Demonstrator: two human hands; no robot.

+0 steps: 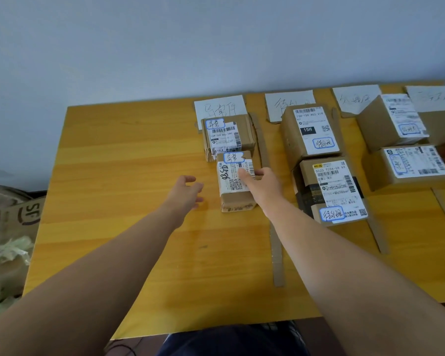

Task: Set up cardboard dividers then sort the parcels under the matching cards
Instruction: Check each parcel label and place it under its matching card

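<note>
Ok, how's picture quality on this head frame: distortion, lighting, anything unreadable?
Head view: wide-angle bowing skews the yellow table; lighting is soft and even, shadows faint; the rightmost card is washed out, its writing barely legible; labels toward the right edge smear, while the parcel at the right hand is fairly sharp.

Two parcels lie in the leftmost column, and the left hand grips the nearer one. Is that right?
No. The head view shows the right hand gripping the nearer parcel; the left hand hangs open beside it, apart from it. Two parcels do lie in the leftmost column, with the farther parcel behind.
</note>
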